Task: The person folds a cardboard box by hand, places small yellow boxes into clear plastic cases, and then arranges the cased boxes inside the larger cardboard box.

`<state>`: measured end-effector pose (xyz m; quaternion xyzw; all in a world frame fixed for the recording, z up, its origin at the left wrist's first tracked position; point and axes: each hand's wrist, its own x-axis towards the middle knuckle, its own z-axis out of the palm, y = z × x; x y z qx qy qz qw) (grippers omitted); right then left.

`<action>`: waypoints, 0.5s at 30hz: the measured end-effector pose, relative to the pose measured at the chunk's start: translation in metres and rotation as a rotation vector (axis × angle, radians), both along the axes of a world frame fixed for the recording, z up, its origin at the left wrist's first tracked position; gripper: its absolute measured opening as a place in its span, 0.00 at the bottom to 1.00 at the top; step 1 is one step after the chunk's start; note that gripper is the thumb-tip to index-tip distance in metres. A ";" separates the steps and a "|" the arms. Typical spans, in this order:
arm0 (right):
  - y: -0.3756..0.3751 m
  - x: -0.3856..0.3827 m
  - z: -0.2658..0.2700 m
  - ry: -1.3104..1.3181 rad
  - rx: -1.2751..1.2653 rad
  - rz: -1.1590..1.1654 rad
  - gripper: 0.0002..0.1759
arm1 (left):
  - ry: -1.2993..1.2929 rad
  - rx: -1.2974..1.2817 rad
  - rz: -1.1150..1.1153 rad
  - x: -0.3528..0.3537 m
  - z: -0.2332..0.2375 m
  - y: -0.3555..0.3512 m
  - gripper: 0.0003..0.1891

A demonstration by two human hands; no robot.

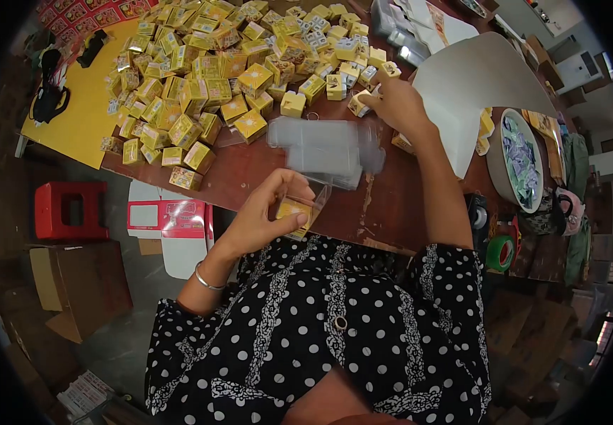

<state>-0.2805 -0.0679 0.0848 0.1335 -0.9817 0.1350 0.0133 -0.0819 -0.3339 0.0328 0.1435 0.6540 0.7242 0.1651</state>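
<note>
My left hand (271,212) is closed around a clear plastic box (321,197), held tilted near the table's front edge. A yellow piece (290,210) shows inside the clear box, partly covered by my fingers. At the right side of the pile, my right hand (400,106) has its thumb and fingers closed on a small yellow-and-white block (358,105); the fingertips partly hide it. Another similar block (389,69) lies just beyond those fingers. Between my hands, a stack of clear plastic packaging (321,147) lies flat on the table.
Many yellow printed boxes (207,92) are heaped at the back left. Small yellow-and-white blocks (347,49) lie to their right. A white curved sheet (455,92) and a tub of wrappers (496,152) stand at right. Green tape (500,253) and a red stool (71,211) are nearby.
</note>
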 end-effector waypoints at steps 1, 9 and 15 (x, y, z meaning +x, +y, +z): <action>-0.006 -0.006 -0.005 -0.054 0.199 0.007 0.27 | -0.031 0.057 0.061 -0.001 -0.002 -0.001 0.30; 0.002 -0.013 -0.030 -0.078 0.126 0.056 0.30 | -0.123 0.158 0.152 -0.005 0.000 -0.004 0.26; 0.025 0.051 -0.002 0.024 -0.605 0.221 0.26 | -0.079 0.271 0.165 -0.006 -0.007 0.005 0.26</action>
